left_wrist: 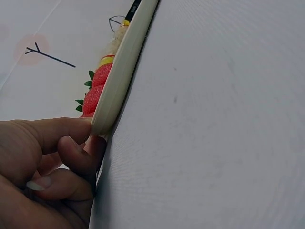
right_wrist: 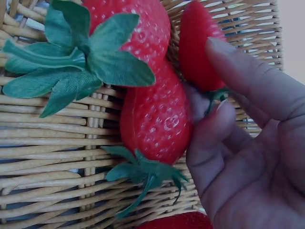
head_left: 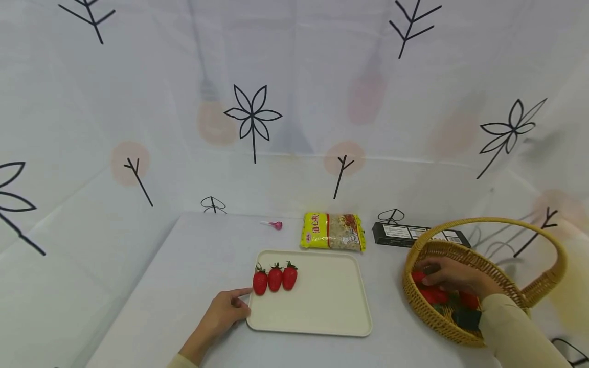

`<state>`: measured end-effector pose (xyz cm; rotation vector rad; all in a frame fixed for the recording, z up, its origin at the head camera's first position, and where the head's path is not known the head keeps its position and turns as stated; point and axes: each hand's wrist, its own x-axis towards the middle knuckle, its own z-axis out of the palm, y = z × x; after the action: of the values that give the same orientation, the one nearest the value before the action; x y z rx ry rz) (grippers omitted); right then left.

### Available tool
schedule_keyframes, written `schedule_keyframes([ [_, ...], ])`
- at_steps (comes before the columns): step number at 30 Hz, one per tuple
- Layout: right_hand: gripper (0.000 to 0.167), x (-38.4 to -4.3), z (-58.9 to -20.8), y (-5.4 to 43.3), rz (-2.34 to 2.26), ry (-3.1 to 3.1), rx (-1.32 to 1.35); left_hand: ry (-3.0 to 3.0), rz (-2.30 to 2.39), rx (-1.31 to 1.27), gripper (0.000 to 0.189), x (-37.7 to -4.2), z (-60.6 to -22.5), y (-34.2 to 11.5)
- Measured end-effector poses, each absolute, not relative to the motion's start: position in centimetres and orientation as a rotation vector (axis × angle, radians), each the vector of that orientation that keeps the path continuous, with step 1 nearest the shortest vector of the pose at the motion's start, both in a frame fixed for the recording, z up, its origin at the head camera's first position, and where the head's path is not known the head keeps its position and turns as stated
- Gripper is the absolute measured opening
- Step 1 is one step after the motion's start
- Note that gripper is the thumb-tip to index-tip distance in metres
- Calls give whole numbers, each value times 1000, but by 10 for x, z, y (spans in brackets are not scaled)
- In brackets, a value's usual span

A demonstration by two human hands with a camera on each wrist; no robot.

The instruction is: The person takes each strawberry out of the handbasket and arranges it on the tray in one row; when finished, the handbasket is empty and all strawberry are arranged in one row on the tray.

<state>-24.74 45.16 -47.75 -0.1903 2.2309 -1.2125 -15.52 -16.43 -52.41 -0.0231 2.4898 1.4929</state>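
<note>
My left hand (head_left: 226,311) is at the left edge of a cream tray (head_left: 317,317), index finger along the rim and other fingers curled by its side. Three red toy strawberries (head_left: 275,278) stand in a row in the tray's upper left, green leaves toward the back. On the right, my right hand (head_left: 453,276) reaches into a wicker basket (head_left: 432,319). There, in the right wrist view, thumb and fingers pinch a small strawberry (right_wrist: 198,47), its leaves by the fingertips. Beside them lie a strawberry (right_wrist: 155,119) and a larger one (right_wrist: 138,28).
Behind the tray lies a yellow food packet (head_left: 333,231), with a pink lollipop (head_left: 276,225) to its left. A long black box (head_left: 400,235) sits behind the basket, whose tall handle (head_left: 488,221) arches over the right arm. A patterned white cloth (head_left: 294,179) hangs at the back.
</note>
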Motion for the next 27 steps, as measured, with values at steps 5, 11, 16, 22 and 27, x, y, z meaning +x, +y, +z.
schedule_keyframes([
  [5, 52, -250, -480, 450, -1256, 2189, -229, 2492, 1485, -28, 53, -156, -526, -164],
  [11, 43, -253, -482, 451, -1295, 2149, -240, 2498, 1472, -38, 53, -157, -525, -163],
  [16, 41, -256, -484, 452, -1374, 2087, -227, 2495, 1483, -29, 53, -157, -526, -164],
  [22, 32, -256, -482, 452, -1518, 1949, -259, 2497, 1487, -20, 53, -157, -527, -164],
  [27, 21, -255, -476, 447, -1594, 1912, -247, 2501, 1484, -34, 53, -156, -524, -163],
])
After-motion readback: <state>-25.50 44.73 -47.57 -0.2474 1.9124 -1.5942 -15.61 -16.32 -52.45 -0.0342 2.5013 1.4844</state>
